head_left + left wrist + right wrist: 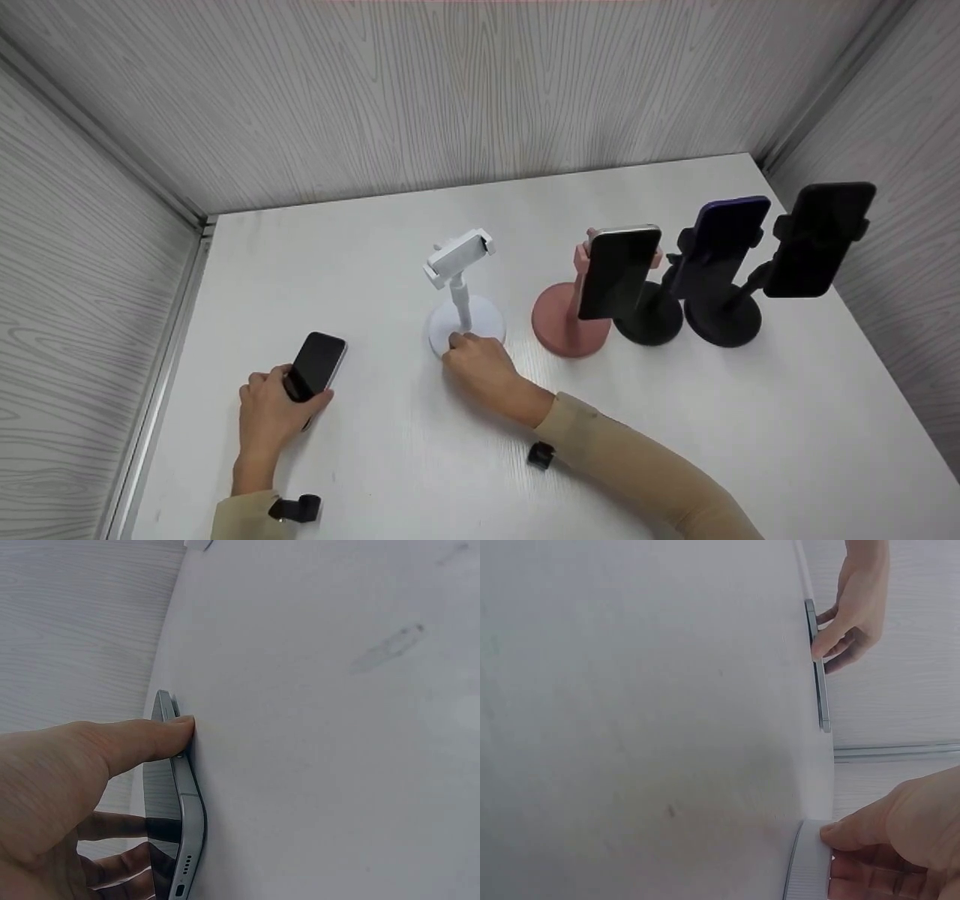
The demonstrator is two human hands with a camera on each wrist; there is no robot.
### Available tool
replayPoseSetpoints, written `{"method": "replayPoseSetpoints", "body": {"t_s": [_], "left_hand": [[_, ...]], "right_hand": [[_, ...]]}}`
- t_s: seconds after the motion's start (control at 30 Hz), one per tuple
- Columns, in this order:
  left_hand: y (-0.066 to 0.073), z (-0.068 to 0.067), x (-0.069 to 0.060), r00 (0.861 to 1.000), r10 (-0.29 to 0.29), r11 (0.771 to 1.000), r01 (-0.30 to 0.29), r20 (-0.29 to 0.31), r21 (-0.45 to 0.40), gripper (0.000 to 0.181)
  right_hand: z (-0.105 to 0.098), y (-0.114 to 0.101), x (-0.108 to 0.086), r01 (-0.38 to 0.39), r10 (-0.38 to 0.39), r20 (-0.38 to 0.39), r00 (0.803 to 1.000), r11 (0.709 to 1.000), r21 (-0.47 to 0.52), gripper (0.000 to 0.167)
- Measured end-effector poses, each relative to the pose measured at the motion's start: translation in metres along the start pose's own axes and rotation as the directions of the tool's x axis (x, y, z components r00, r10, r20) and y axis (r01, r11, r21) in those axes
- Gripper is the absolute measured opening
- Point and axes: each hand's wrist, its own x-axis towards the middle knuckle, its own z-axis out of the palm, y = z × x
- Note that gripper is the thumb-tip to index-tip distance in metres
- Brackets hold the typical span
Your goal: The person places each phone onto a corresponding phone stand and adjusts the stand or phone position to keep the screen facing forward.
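At the left of the table in the head view, my left hand (268, 416) grips a dark-screened phone (318, 361) by its edges, thumb on the near side. The left wrist view shows the thumb against the silver edge of the phone (192, 829), low over the table or lying on it; I cannot tell which. My right hand (484, 367) holds the front rim of the round base of a white phone stand (460, 301). Its clamp, tilted on top of the stem, carries no phone. Part of the base is hidden by the fingers.
Right of the white stand is a pink stand (559, 322) bearing a phone (621, 274). Farther right, two black stands hold a purple-edged phone (720, 244) and a black phone (820, 240). Wood-grain panels (465, 90) border the white table (390, 465) at the back and sides.
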Motion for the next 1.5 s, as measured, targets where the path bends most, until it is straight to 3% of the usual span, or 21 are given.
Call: {"method": "replayPoseSetpoints", "body": {"t_s": [0.23, 0.3, 0.37, 0.47, 0.57, 0.67, 0.87, 1.03, 1.13, 1.27, 1.4, 1.5], "left_hand": [[-0.001, 0.0, 0.0, 1.0, -0.008, 1.0, 0.008, 0.003, 0.003, 0.089], [-0.001, 0.0, 0.0, 1.0, -0.012, 1.0, 0.012, 0.004, 0.001, 0.089], [0.0, 0.0, 0.0, 1.0, -0.015, 1.0, 0.015, 0.006, 0.0, 0.09], [0.001, -0.001, -0.001, 1.0, -0.013, 1.0, 0.013, 0.001, -0.004, 0.089], [0.001, -0.001, -0.001, 1.0, -0.008, 1.0, 0.008, -0.006, -0.003, 0.089], [0.001, -0.001, -0.001, 1.0, -0.006, 1.0, 0.006, -0.007, -0.003, 0.09], [0.002, 0.0, -0.001, 1.0, -0.009, 1.0, 0.009, -0.002, -0.004, 0.09], [0.0, 0.001, -0.001, 1.0, 0.0, 1.0, 0.0, -0.015, -0.008, 0.088], [-0.001, 0.002, -0.001, 1.0, 0.002, 1.0, -0.002, -0.018, -0.015, 0.088], [-0.001, 0.002, -0.002, 1.0, 0.0, 1.0, 0.0, -0.015, -0.015, 0.088], [0.0, 0.001, -0.002, 1.0, 0.009, 1.0, -0.009, -0.021, -0.006, 0.087], [0.001, 0.0, -0.002, 1.0, 0.006, 1.0, -0.006, -0.014, -0.004, 0.088]], "right_hand": [[0.001, 0.0, 0.0, -0.011, 0.01, 0.025, 1.0, 0.999, 0.041, 0.017], [0.001, 0.003, 0.001, -0.03, 0.023, 0.06, 0.998, 0.992, 0.121, 0.016], [-0.002, 0.008, 0.002, -0.071, 0.044, 0.111, 0.993, 0.967, 0.244, 0.013], [-0.004, 0.016, 0.002, -0.161, 0.093, 0.175, 0.98, 0.887, 0.432, 0.008], [-0.005, 0.025, 0.0, -0.237, 0.15, 0.197, 0.969, 0.799, 0.553, 0.009], [-0.005, 0.033, -0.003, -0.297, 0.211, 0.211, 0.954, 0.733, 0.612, 0.011], [-0.007, 0.051, -0.008, -0.391, 0.337, 0.217, 0.916, 0.627, 0.674, 0.018], [-0.009, 0.062, -0.007, -0.441, 0.425, 0.237, 0.874, 0.488, 0.753, 0.034], [-0.009, 0.066, -0.004, -0.463, 0.443, 0.27, 0.855, 0.416, 0.783, 0.044], [-0.006, 0.069, 0.002, -0.465, 0.433, 0.312, 0.846, 0.311, 0.829, 0.055], [0.002, 0.071, 0.008, -0.455, 0.407, 0.352, 0.843, 0.189, 0.87, 0.053], [0.008, 0.072, 0.012, -0.449, 0.38, 0.376, 0.845, 0.124, 0.885, 0.048]]}}
